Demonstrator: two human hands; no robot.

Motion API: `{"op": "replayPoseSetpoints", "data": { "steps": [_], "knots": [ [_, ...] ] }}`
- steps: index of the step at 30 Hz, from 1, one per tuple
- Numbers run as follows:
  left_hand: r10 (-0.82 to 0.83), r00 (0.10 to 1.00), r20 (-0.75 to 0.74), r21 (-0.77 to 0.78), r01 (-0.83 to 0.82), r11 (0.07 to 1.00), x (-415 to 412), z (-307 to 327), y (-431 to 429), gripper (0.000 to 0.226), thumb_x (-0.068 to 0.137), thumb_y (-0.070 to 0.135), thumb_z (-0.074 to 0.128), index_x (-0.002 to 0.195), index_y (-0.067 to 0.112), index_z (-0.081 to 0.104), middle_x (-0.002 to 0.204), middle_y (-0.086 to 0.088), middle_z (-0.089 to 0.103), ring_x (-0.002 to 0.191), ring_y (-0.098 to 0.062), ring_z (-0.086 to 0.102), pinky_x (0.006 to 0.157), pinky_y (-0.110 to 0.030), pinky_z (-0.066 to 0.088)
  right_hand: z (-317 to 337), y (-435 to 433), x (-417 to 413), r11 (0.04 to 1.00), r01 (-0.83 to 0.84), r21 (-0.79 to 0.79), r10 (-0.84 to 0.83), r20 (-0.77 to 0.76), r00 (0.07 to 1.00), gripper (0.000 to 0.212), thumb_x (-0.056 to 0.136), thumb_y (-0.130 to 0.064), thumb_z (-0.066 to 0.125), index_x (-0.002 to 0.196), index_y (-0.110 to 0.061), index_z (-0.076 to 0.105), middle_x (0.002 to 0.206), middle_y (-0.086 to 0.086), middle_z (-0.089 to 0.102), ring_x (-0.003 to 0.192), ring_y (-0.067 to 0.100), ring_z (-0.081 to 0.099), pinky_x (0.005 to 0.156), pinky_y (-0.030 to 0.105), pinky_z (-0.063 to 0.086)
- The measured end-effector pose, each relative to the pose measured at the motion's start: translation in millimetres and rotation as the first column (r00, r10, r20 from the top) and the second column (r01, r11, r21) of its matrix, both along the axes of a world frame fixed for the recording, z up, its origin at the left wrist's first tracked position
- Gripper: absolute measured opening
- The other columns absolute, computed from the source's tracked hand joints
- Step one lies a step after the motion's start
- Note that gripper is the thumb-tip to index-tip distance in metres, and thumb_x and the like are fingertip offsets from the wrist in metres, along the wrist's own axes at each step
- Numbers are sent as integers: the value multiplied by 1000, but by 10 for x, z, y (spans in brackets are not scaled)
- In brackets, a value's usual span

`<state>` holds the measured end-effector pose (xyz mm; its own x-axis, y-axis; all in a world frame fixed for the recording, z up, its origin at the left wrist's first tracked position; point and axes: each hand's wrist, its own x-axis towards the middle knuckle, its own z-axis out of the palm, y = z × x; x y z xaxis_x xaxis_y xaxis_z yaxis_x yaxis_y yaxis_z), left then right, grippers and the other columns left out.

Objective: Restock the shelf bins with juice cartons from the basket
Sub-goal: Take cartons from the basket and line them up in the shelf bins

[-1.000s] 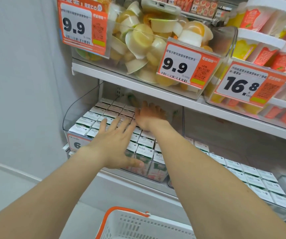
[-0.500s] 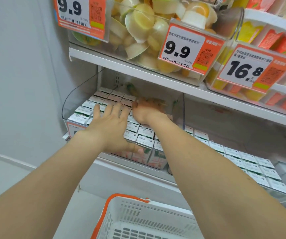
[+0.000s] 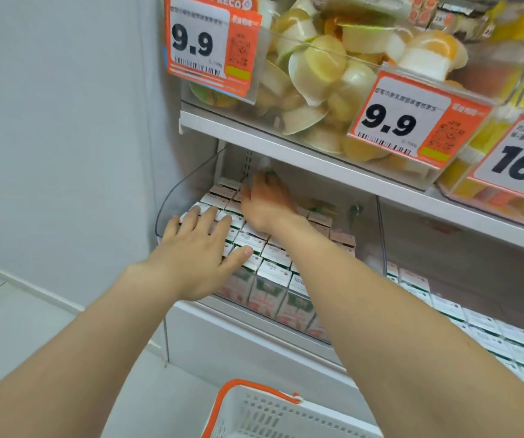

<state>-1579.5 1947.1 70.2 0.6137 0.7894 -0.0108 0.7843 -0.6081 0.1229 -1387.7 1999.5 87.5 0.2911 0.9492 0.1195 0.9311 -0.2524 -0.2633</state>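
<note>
A: Left hand (image 3: 196,259) spread flat, palm down, fingers splayed over the white tops of the small green-and-pink juice cartons (image 3: 268,281) at the front left of the clear plastic shelf bin (image 3: 172,200). Holding nothing.

B: Right hand (image 3: 267,202)?

A: Blurred, reaching deeper toward the back rows. Fingers seemingly loose over the carton tops; pinching anything or not, cannot tell.

B: Outward from there?

A: Cartons packed upright in tight rows, filling most of the bin. Neighbouring bin (image 3: 475,320) to the right also lined with white-topped cartons. Above, a white shelf (image 3: 286,143) carrying tubs of yellow jelly cups (image 3: 320,67) behind orange price tags (image 3: 409,116).

B: Step in hand?

A: Probably pressing and squaring the rows, levelling what already sits in the bin.

B: Next move?

A: Likely down to the white basket with orange handle (image 3: 254,412), bottom of view, for more cartons. Contents out of sight, so stock left uncertain. Then any gap at the back right to fill.
</note>
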Motion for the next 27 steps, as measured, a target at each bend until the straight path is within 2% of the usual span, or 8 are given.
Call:
{"op": "replayPoseSetpoints", "data": {
  "steps": [2,5,11,15,17,20,25,27],
  "knots": [
    [-10,1000,-22,10,10,1000,-23,-17,-13,116,74,89,-18,167,24,4,176,-5,2,161,-33,-1,128,-58,7,1,83,5,998,12,-57,-13,-29,999,58,107,-47,30,153,-14,43,158,14,43,146,37,39,119,51,35],
    [-24,999,-38,-38,22,999,-39,42,-35,126,71,102,-5,167,21,-6,176,-5,-7,161,-35,-9,129,-58,3,4,132,-34,993,-1,-115,0,-11,1000,64,104,-54,29,153,-17,45,161,11,41,149,33,36,119,48,36],
    [-14,994,-108,-36,11,999,0,94,-44,140,64,107,8,166,13,-13,175,-9,-12,161,-36,-9,129,-58,3,-93,43,-104,985,-29,-173,29,0,1000,74,103,-60,25,166,-20,20,172,9,22,157,37,23,127,53,19],
    [-7,994,-113,-67,0,998,9,131,-57,149,55,108,5,166,9,-11,175,-11,-12,161,-34,-12,129,-56,1,-11,208,-167,986,24,-164,0,145,989,88,97,-71,19,162,-14,33,169,14,30,157,37,22,126,56,18],
    [-1,995,-100,-50,-4,999,4,110,-56,154,52,110,4,165,6,-10,175,-13,-9,161,-34,-10,130,-55,1,14,269,-264,985,-32,-170,51,110,993,81,101,-67,23,159,-13,35,167,14,32,156,39,24,125,56,20],
    [6,996,-87,-48,-10,999,5,92,-39,158,51,111,5,165,3,-9,175,-15,-8,161,-34,-10,130,-54,1,53,337,-330,977,-143,-159,135,-59,989,62,105,-53,36,154,-15,40,161,11,42,145,34,43,117,50,36],
    [6,996,-84,-34,-9,999,36,54,-2,159,51,112,5,165,2,-8,174,-17,-4,161,-34,-6,129,-57,2,153,315,-345,971,-183,-155,173,-73,982,39,106,-42,42,133,-17,54,141,9,59,126,32,58,96,38,47],
    [10,996,-84,-58,-15,998,38,85,3,159,50,113,10,165,6,-9,174,-18,-7,161,-35,-8,129,-58,1,127,275,-335,966,-210,-150,208,-26,978,42,107,-42,39,137,-17,53,143,10,58,128,33,57,97,37,47]
  ]
}}
